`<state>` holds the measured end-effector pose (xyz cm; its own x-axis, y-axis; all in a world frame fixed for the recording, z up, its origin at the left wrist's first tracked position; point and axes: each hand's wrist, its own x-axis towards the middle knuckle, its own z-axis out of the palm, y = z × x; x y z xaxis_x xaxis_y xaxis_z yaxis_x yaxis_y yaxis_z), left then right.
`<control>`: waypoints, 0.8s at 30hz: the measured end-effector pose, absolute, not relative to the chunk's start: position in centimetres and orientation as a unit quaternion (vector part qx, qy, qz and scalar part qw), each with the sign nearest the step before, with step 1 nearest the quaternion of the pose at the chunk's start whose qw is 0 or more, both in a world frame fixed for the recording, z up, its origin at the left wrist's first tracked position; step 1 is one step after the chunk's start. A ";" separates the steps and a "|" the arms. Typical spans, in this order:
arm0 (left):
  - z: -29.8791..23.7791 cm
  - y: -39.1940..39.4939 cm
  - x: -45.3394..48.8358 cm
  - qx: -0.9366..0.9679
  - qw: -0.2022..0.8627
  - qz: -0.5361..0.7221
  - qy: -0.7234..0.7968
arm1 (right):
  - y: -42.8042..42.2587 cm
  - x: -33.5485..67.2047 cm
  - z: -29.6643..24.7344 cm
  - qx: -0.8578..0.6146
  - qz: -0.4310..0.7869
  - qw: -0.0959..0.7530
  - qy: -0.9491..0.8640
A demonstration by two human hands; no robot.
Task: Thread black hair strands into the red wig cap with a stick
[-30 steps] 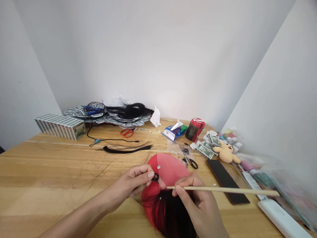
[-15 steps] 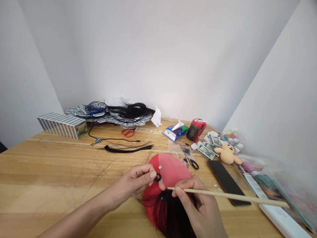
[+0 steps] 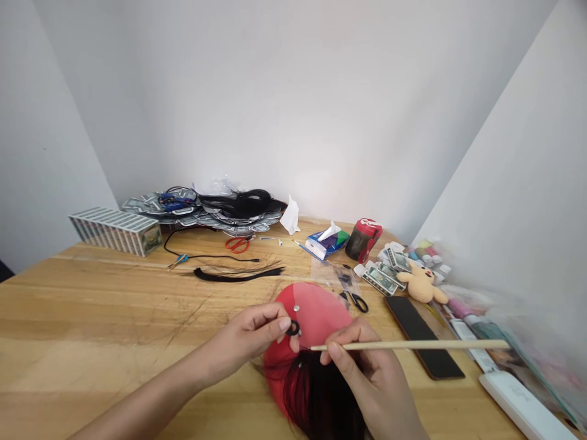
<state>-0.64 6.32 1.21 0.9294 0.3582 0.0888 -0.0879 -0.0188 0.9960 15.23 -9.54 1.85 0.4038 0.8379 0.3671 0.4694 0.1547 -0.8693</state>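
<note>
A red and pink rounded head form (image 3: 316, 311) with a metal pin sits on the table in front of me. Long black hair (image 3: 316, 397) hangs from its near side. My left hand (image 3: 263, 330) pinches a small loop of black hair (image 3: 292, 328) between thumb and fingers, over the form's left side. My right hand (image 3: 362, 366) grips a thin hook needle with a long pale wooden handle (image 3: 426, 344). Its fine tip points left, close to the hairline and just below my left fingertips. Whether the tip has caught a strand cannot be made out.
Beyond the form lie a black hair bundle (image 3: 238, 275), red-handled scissors (image 3: 237, 244) and black scissors (image 3: 358, 301). A phone (image 3: 426, 339), a plush toy (image 3: 420, 282) and a white device (image 3: 523, 403) line the right. Boxes (image 3: 114, 230) stand at the left.
The wooden handle's far end has swung up and inward, so the handle now lies nearly level. My right hand has turned slightly; my left hand stays almost in place with the hair loop.
</note>
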 end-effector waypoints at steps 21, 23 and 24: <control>1.7 6.0 -0.5 0.731 0.659 0.145 0.102 | -9.2 14.3 1.8 -0.653 0.108 0.555 -0.505; 1.8 6.0 -0.6 0.733 0.657 0.144 0.101 | -9.3 14.3 1.7 -0.657 0.110 0.553 -0.501; 1.8 5.9 -0.6 0.734 0.656 0.143 0.101 | -9.4 14.3 1.6 -0.659 0.112 0.553 -0.497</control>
